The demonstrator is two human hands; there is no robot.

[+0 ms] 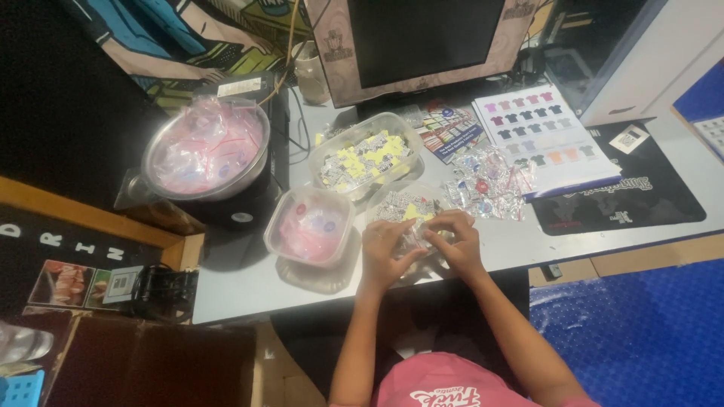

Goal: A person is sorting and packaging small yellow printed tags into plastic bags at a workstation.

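A small clear packet (421, 234) is sitting near the desk's front edge, both the left hand (386, 252) and right hand (458, 241) pinching it with fingers closed narrowly. Being slick, it is likely slipping loose, or an elbow is risking nudging the tub of pink bags (311, 226) just beside it.
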